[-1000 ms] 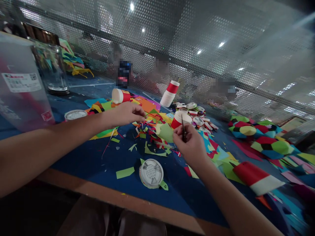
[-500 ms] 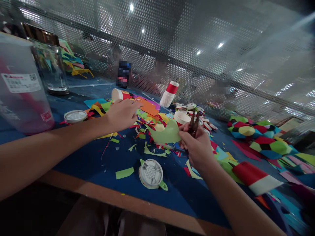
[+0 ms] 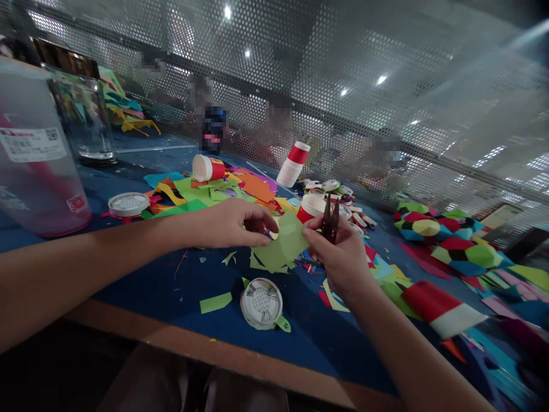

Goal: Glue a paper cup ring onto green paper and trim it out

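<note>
A piece of light green paper (image 3: 289,237) is held up between my two hands above the table. My left hand (image 3: 234,223) curls its thumb and fingers around the left edge of the paper. On the other side, my right hand (image 3: 338,246) pinches the right edge between thumb and finger. The same hand also keeps a dark brown tool with two pointed prongs (image 3: 330,220), which stick upward; its lower part is hidden in the palm. Below the paper lies a round white lid (image 3: 261,302) with a drawn pattern and green paper tabs.
Coloured paper scraps (image 3: 210,191) cover the middle of the table. Paper cups stand or lie behind: a tipped cup (image 3: 208,168) and a leaning stack of cups (image 3: 294,164). At left are a plastic cup (image 3: 38,154) and a glass jar (image 3: 88,123); at right, coloured paper turtle-shell shapes (image 3: 467,253).
My left hand has come down and to the right, from over the scraps to the left edge of the green paper. My right hand has shifted slightly left, keeping the paper and tool.
</note>
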{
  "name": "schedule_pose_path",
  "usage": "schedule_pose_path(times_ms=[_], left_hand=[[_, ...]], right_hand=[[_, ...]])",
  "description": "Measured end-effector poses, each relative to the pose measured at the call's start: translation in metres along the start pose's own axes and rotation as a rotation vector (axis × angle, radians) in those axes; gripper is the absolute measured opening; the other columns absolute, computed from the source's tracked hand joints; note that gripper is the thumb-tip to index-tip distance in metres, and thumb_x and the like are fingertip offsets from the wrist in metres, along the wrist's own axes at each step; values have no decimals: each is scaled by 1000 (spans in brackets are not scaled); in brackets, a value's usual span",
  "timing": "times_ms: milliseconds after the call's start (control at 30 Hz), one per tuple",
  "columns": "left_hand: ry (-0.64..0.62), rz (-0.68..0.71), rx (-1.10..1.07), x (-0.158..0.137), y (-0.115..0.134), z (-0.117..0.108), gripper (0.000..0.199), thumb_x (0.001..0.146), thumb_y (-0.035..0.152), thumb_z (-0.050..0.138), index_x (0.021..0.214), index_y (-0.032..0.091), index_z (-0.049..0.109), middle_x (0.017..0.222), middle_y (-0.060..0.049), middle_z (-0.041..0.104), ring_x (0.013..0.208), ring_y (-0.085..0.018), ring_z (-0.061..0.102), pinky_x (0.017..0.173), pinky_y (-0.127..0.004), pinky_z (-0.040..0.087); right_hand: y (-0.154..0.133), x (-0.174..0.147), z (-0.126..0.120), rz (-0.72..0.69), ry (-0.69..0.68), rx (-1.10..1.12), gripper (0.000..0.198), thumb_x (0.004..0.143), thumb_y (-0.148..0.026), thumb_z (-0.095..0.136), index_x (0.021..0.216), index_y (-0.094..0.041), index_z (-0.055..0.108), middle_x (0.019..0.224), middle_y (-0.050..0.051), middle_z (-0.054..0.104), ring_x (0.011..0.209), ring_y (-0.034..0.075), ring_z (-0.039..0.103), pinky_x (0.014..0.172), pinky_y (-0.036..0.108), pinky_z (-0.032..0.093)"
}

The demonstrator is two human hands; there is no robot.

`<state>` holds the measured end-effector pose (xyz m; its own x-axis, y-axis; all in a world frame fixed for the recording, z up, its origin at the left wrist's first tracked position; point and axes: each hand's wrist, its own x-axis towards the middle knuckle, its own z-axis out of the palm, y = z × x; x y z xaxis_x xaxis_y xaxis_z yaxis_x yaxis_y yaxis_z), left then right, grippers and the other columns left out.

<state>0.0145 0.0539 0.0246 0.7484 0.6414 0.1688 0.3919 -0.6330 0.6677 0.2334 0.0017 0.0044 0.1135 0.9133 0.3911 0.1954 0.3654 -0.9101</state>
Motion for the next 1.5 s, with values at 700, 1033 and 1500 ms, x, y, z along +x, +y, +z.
schedule_pose_path(times_ms=[700,1033,1500], left_hand=[[417,-140,-815,8,2,1,13,72,13,65,85,15,63,72,-1,67,63,-11,62,65,-25,51],[555,-172,-995,10,1,1,9,77,15,67,68,15,66,70,1,65,65,-9,59,60,-19,46],[487,-73,-973,1,14,19,18,67,18,78,84,14,72,81,0,73,75,-12,64,73,-23,49]], right_hand=[[-2,-3,4,77,-28,77,21,77,-33,72,84,-21,56,63,-8,52,36,3,34,39,22,31],[-8,-14,14,199,-196,130,22,80,-37,68,84,-20,55,65,-7,49,44,5,39,44,21,35],[-2,-26,27,195,-276,328,31,78,-46,76,93,-21,67,59,-8,49,47,5,39,43,18,32]])
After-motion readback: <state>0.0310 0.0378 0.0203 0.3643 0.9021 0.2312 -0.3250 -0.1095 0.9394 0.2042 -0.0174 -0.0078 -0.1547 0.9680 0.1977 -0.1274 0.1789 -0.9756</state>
